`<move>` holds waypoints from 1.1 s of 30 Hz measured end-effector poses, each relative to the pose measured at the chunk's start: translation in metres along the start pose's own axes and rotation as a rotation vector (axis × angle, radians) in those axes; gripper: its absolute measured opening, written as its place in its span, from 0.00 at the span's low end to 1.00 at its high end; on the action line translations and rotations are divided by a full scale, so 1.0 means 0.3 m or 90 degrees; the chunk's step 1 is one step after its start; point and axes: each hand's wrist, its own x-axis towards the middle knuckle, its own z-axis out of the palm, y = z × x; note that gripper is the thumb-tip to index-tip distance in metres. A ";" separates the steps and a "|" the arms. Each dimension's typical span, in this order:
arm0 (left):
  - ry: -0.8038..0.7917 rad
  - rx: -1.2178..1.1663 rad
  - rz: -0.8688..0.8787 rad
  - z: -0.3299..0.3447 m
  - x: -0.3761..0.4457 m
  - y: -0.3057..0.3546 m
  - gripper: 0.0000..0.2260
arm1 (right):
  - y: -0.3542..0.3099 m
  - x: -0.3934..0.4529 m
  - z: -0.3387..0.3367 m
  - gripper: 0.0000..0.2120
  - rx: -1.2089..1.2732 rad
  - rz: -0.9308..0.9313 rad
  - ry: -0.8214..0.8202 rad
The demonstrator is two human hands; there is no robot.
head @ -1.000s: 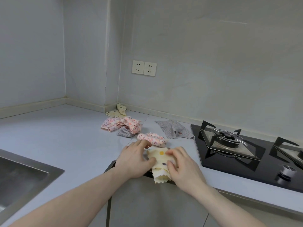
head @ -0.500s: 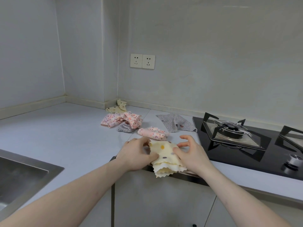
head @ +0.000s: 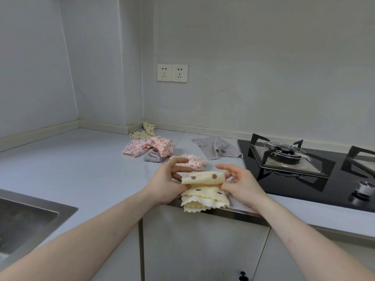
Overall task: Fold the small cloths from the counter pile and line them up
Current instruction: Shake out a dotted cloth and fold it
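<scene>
A: What is nearest, at the front edge of the bench [head: 81,169]?

B: Both hands hold one yellow cloth [head: 204,189]. The left hand [head: 168,185] pinches its left end and the right hand [head: 241,183] pinches its right end. The top is rolled or folded over toward the person, and the scalloped lower layers hang just over the front edge.

A: So that fold is unfinished?

B: I judge it about half done. It needs at least one more turn, then a place in the row.

A: Is there a row yet?

B: Barely. Just behind the hands lies a pink cloth [head: 191,163] in a compact bundle. It looks folded, so I count one done, though the left hand hides part of it.

A: And farther back?

B: Toward the back of the bench sits the pile [head: 150,150]: a crumpled pink floral cloth on top of a grey one [head: 152,158]. To its right, well apart, a grey cloth [head: 215,148] lies spread flat near the stove [head: 304,171]. In the back corner another yellow cloth [head: 143,132] rests against the wall.

A: The count, then?

B: Six cloths as far as I can see: two yellow, two pink, two grey. One seems folded, one is in hand, four are left. The pile may hide more.
</scene>
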 end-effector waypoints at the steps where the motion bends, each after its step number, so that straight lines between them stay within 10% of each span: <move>1: -0.002 0.009 -0.007 -0.001 0.003 0.000 0.26 | 0.005 0.000 0.002 0.28 -0.005 -0.005 0.000; 7: 0.056 0.036 0.015 0.002 0.005 -0.013 0.11 | 0.012 -0.006 0.001 0.16 -0.030 -0.014 0.036; 33: 0.016 0.212 0.073 0.040 -0.014 -0.016 0.10 | -0.001 -0.021 0.030 0.09 -0.108 -0.007 0.073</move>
